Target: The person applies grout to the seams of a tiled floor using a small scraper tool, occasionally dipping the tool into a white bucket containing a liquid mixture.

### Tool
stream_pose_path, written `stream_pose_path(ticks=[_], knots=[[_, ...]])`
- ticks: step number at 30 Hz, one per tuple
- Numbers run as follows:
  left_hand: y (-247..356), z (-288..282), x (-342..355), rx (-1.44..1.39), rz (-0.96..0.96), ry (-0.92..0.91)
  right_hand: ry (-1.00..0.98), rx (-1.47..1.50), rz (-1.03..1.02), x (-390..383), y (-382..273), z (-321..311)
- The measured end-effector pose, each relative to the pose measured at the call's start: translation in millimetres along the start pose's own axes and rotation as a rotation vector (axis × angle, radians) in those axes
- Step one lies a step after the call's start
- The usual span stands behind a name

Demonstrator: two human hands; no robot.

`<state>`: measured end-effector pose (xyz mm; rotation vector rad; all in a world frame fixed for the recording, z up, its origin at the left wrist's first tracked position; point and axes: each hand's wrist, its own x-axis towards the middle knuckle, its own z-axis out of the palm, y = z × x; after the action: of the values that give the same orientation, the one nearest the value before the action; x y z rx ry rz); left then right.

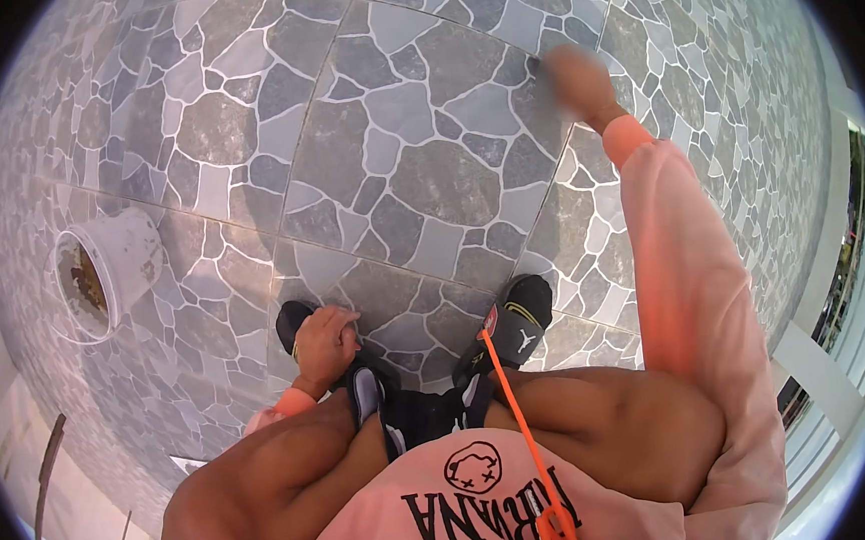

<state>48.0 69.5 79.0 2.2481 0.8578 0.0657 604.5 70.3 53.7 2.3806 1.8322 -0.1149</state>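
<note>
My right hand (580, 81) reaches out at the upper right, low over the grey stone-patterned tiles (401, 112). Motion smears its fingers, and a dark patch beside them is too blurred to tell as a shadow or an object. My left hand (326, 344) hangs above my left sandal (297, 316), its fingers loosely bent and slightly apart. Nothing shows in it, though the palm is hidden. An orange cord (517, 400) runs from my chest down toward my right sandal (529, 313).
A white bucket (130, 253) with brown residue inside lies tipped or leans, its mouth facing left. Along the right edge stands a pale railing (821, 373). Thin dark rods (49, 467) rise at the lower left. Joint lines cross the tiles.
</note>
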Motion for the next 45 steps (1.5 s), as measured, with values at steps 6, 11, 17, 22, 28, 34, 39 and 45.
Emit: stream_pose_path(ticks=[6,11,17,22,28,34,39,45], knots=[[1,-10,0,0.013,-0.007,-0.001,-0.366,0.453,0.058,33,39,-45],[3,-8,4,-0.018,-0.004,-0.012,-0.385,0.523,0.213,56,83,-82],[-1,-3,8,-0.036,0.006,-0.005,-0.324,0.388,0.043,72,80,-29],[6,-11,9,-0.011,-0.047,-0.059,-0.487,0.639,0.18,75,75,-50],[2,-12,6,0.024,-0.043,-0.065,-0.414,0.712,0.144,80,58,-42],[3,-5,8,-0.01,-0.025,-0.021,-0.366,0.545,-0.012,62,52,-25],[4,-11,10,0.016,-0.059,-0.086,-0.371,0.744,0.152,90,65,-43],[3,-10,10,0.015,-0.051,-0.08,-0.398,0.604,0.134,88,58,-57]])
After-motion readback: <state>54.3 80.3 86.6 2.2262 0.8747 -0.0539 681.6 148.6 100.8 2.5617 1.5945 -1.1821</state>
